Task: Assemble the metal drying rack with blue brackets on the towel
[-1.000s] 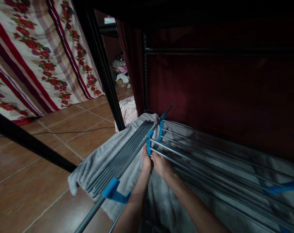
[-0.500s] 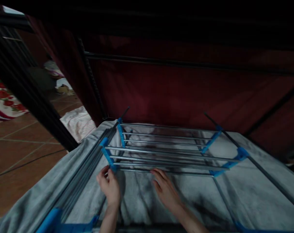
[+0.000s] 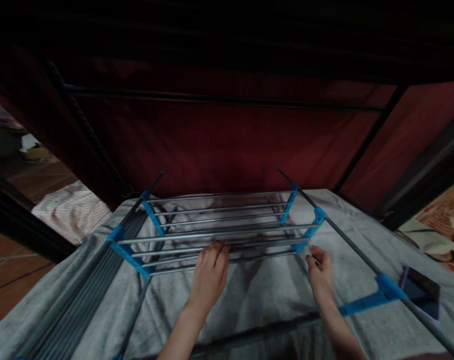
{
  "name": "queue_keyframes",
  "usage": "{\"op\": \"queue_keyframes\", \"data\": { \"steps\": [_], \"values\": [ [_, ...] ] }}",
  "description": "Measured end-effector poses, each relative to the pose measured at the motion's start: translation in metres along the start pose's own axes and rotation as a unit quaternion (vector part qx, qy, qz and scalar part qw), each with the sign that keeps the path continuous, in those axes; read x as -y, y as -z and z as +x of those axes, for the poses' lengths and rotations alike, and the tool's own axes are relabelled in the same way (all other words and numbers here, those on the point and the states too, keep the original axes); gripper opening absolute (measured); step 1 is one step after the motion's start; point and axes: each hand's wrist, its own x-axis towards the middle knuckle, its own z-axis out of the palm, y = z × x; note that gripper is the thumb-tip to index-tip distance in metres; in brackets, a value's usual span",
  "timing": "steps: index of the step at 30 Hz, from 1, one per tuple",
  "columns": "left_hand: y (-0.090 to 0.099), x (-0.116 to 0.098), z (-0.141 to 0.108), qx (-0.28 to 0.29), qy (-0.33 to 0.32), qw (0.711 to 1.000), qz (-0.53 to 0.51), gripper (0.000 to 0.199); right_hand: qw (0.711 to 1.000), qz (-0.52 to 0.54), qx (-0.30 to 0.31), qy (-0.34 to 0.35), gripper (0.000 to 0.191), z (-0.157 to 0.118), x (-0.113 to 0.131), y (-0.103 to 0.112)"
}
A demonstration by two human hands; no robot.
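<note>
On metal rods [image 3: 249, 231], left hand [image 3: 210, 274] (fingers bent)

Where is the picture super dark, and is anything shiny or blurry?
Head view: nearly black along the top, with the red cloth dim below; head view: the grey blanket looks brighter, with soft shadows around the rods; head view: pale shine on the rods, no strong glare; head view: edges look a bit soft, including the left hand and right hand.
</note>
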Motion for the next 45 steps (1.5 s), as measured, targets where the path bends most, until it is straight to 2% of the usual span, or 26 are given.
{"op": "queue_keyframes", "data": {
  "steps": [3,6,8,11,14,19,25,36,45],
  "values": [
    [-0.004,-0.020,0.025,0.005,-0.084,0.996,-0.022,0.037,0.999,0.005,-0.039,0.007,0.056,0.014,0.011,0.001],
    [-0.005,-0.037,0.051,-0.007,-0.143,0.989,-0.027,0.038,0.999,0.019,-0.030,0.011,0.062,0.024,0.031,-0.002],
    [-0.008,-0.045,0.070,0.012,-0.134,0.991,-0.020,0.037,0.999,0.040,-0.018,0.013,0.064,0.030,0.043,-0.006],
    [-0.019,-0.049,0.095,0.082,-0.109,0.991,-0.004,0.038,0.997,0.072,-0.002,0.032,0.063,0.042,0.056,-0.012],
    [-0.031,-0.047,0.109,0.146,-0.104,0.984,0.003,0.032,0.994,0.093,0.015,0.050,0.058,0.054,0.061,-0.017],
    [-0.039,-0.042,0.112,0.163,-0.082,0.983,-0.013,0.029,0.992,0.094,0.036,0.072,0.048,0.068,0.063,-0.020],
    [-0.035,-0.042,0.116,0.168,-0.066,0.983,-0.036,0.026,0.993,0.090,0.027,0.064,0.038,0.075,0.064,-0.023],
    [-0.040,-0.042,0.118,0.172,-0.060,0.983,-0.034,0.027,0.995,0.066,0.003,0.071,0.044,0.074,0.058,-0.026],
    [-0.037,-0.044,0.121,0.191,-0.059,0.979,-0.036,0.032,0.995,0.042,0.013,0.086,0.044,0.072,0.057,-0.023]
  ]
}}
